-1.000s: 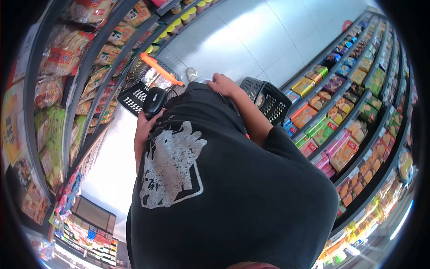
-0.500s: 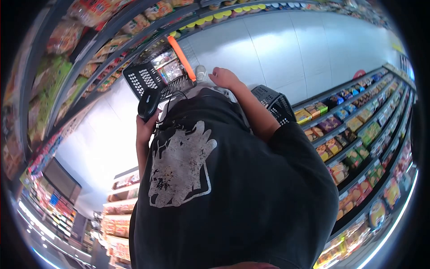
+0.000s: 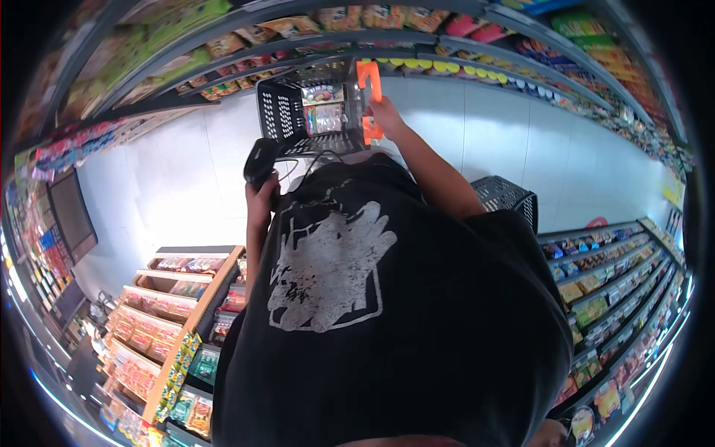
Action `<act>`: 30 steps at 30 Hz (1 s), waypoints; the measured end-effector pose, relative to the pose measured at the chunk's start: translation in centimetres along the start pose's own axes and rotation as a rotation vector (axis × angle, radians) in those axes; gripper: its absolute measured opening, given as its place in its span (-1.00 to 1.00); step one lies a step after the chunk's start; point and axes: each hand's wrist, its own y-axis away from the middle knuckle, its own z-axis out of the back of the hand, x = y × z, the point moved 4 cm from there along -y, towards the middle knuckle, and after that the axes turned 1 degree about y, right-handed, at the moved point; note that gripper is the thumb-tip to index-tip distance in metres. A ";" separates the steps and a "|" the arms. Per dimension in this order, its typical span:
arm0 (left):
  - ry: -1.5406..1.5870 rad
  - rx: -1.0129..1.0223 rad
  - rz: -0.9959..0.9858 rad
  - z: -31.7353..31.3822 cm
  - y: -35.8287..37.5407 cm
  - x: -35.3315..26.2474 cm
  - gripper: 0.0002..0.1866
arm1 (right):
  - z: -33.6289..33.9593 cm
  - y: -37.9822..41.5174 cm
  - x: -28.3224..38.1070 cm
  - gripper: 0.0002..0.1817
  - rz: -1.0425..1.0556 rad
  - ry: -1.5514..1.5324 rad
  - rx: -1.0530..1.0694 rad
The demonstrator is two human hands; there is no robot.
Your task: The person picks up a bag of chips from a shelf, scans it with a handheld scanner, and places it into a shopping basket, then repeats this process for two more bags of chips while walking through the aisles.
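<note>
The left hand (image 3: 264, 197) is closed around a smooth, rounded black device (image 3: 260, 159). The right hand (image 3: 386, 118) curls its fingers around the orange handle (image 3: 375, 83) of a perforated black basket (image 3: 278, 112), which holds glossy packages (image 3: 325, 118). Another black basket (image 3: 514, 200) stands on the pale, shiny floor (image 3: 439, 149), beside the right arm in view.

Black basket (image 3: 281, 119), packets (image 3: 325, 119) inside; black device (image 3: 259, 159) near.
</note>
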 end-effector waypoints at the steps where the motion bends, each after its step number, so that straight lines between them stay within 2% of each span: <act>1: 0.006 0.011 -0.004 0.6 -0.4 0.2 -0.85 | -1.2 -0.5 0.2 -0.67 0.048 0.013 -0.003; 4: 0.024 0.105 0.006 2.7 -2.2 1.1 -0.82 | -4.7 -0.4 0.0 -0.65 -0.013 0.013 -0.148; 5: -0.002 0.088 -0.030 3.1 -2.4 0.8 -0.81 | -5.3 -1.1 -0.5 -0.59 -0.049 0.145 -0.013; 6: -0.027 0.073 -0.064 3.2 -2.4 -0.3 -0.79 | -6.5 -1.4 -0.3 -0.55 -0.060 0.349 -0.142; 8: 0.063 0.196 -0.089 3.8 -3.3 -0.2 -0.75 | -8.9 -0.2 0.3 -0.44 -0.080 0.753 -0.411; 9: 0.117 0.225 -0.090 3.6 -3.6 -0.3 -0.74 | -10.3 2.0 2.1 -0.31 0.159 1.021 -0.391; 11: 0.241 0.344 -0.116 3.3 -4.0 -1.0 -0.66 | -13.5 6.1 6.8 -0.26 0.506 0.932 -0.148; 12: 0.250 0.341 -0.114 3.1 -4.2 -1.6 -0.65 | -14.8 8.3 9.3 -0.24 0.666 0.882 -0.034; 14: 0.264 0.360 -0.108 1.6 -4.7 -2.8 -0.61 | -17.4 12.0 12.9 -0.16 0.407 0.576 0.452; 15: 0.188 0.408 -0.071 1.3 -5.3 -2.6 -0.50 | -18.4 14.1 14.9 -0.13 0.418 0.484 0.494; 16: 0.217 0.476 -0.058 0.4 -5.6 -2.8 -0.48 | -19.4 15.6 16.1 -0.10 0.433 0.391 0.534; 17: 0.245 0.542 -0.044 -0.6 -5.9 -3.2 -0.45 | -19.4 16.2 16.4 -0.02 0.504 0.400 0.431; 19: 0.197 0.730 -0.070 -2.2 -6.5 -3.6 -0.39 | -19.2 16.7 16.1 0.02 0.464 0.396 0.337; 20: 0.208 0.751 -0.002 -2.7 -6.7 -3.5 -0.39 | -19.1 16.9 15.6 0.04 0.443 0.391 0.293; 21: 0.218 0.769 0.068 -3.2 -6.5 -3.3 -0.40 | -18.6 16.9 14.8 0.14 0.469 0.384 0.167; 23: 0.267 0.874 0.162 -4.8 -5.0 -5.1 -0.42 | -17.6 16.5 12.6 0.08 0.466 0.323 0.074; 24: 0.164 0.926 0.137 -5.2 -5.2 -4.9 -0.43 | -17.0 16.6 12.0 0.06 0.463 0.292 0.025; 27: -0.121 1.036 -0.062 -6.9 -4.7 -5.5 -0.39 | -15.9 18.9 10.8 -0.13 0.352 -0.007 0.042; 30: -0.232 1.279 -0.167 -8.0 -3.8 -5.6 -0.38 | -14.8 22.3 9.2 -0.35 0.339 -0.121 -0.065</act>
